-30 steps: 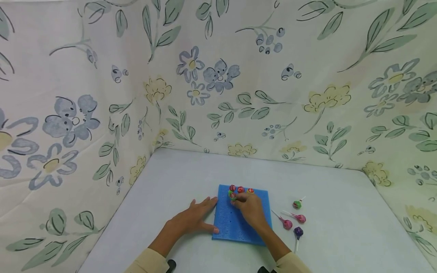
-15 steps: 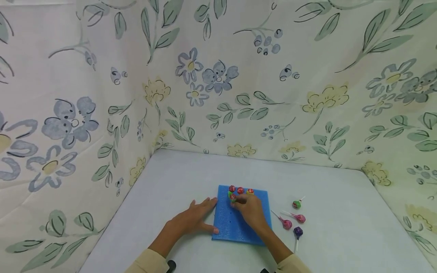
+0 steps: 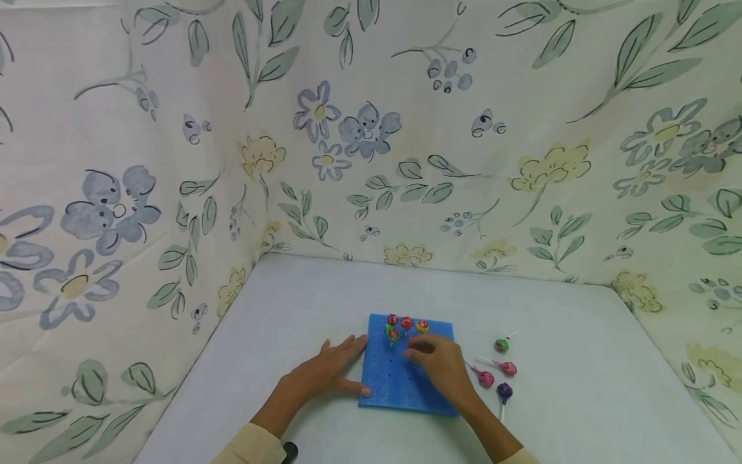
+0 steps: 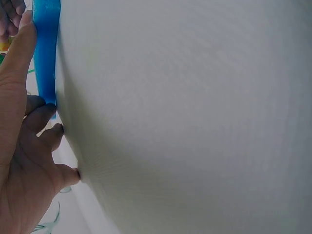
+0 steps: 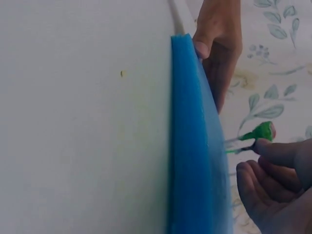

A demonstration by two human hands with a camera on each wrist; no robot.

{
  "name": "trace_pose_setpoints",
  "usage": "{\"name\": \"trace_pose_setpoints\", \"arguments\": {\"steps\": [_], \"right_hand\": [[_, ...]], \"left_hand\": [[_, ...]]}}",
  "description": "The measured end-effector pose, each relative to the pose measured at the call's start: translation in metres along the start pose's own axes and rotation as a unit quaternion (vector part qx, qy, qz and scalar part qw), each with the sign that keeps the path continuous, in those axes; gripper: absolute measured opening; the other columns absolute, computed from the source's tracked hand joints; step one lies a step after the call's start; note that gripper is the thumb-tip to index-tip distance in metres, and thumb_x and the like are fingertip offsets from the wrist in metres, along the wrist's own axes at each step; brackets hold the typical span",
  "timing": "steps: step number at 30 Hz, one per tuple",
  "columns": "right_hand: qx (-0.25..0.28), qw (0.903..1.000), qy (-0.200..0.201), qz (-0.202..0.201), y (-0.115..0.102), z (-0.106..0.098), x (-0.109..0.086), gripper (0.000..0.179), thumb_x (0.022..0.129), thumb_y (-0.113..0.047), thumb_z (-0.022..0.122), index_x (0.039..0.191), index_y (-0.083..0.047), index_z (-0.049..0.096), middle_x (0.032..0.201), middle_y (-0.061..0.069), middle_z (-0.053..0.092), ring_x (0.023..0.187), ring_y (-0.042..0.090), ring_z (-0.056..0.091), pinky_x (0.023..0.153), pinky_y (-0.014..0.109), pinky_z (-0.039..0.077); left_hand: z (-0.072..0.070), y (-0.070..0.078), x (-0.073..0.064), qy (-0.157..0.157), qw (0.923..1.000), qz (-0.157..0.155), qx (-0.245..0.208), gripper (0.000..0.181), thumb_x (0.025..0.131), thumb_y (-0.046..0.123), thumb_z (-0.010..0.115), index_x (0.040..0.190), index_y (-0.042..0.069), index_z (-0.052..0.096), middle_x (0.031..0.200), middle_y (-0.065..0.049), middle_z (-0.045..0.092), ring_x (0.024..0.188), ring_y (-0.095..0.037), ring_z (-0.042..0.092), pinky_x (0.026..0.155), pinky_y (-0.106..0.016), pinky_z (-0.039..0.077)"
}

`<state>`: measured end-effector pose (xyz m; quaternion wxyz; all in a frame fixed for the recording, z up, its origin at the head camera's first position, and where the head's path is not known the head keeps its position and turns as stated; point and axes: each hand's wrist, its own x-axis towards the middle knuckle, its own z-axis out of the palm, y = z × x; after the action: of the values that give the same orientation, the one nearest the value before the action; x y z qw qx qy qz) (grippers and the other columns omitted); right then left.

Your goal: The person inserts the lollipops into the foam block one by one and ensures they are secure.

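Note:
A blue foam board [image 3: 400,386] lies on the table with several wrapped lollipops standing by their sticks near its far edge. Among them are a red lollipop [image 3: 407,323], a yellow-and-red lollipop [image 3: 422,327] and, in front on the left, a green-and-red lollipop [image 3: 394,334]. My left hand [image 3: 333,370] has its fingers spread, with fingertips and thumb against the board's left edge. Just right of the green-and-red lollipop, my right hand [image 3: 442,364] hovers over the board, thumb and forefinger apart and holding nothing. In the right wrist view its fingers overlap a green lollipop [image 5: 264,130].
To the board's right on the white table [image 3: 556,399] lie a green lollipop [image 3: 502,345], two pink lollipops, one pink lollipop [image 3: 507,368] farther right, and a purple lollipop [image 3: 505,390]. Floral cloth [image 3: 371,212] hangs behind and at the sides.
My right hand has let go of the green-and-red lollipop and drawn back to the right and nearer. That lollipop stands in the board. My left hand has stayed at the edge.

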<state>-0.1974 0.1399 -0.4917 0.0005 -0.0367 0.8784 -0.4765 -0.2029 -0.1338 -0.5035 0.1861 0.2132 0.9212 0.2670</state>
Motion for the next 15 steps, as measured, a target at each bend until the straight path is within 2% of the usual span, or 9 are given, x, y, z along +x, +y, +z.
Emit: {"name": "trace_pose_setpoints", "arguments": {"steps": [15], "right_hand": [[-0.031,0.9973,0.050,0.045,0.017,-0.057,-0.026,0.026,0.094,-0.022,0.083,0.116,-0.008,0.081,0.107,0.003,0.081,0.103,0.021,0.075,0.088,0.035,0.064]], "left_hand": [[0.002,-0.002,-0.002,0.006,0.9998,0.018,0.004,0.110,0.087,0.066,0.078,0.169,0.015,0.027,0.175,-0.009,0.029,0.163,-0.033,0.023,0.129,-0.068,0.010]]}}
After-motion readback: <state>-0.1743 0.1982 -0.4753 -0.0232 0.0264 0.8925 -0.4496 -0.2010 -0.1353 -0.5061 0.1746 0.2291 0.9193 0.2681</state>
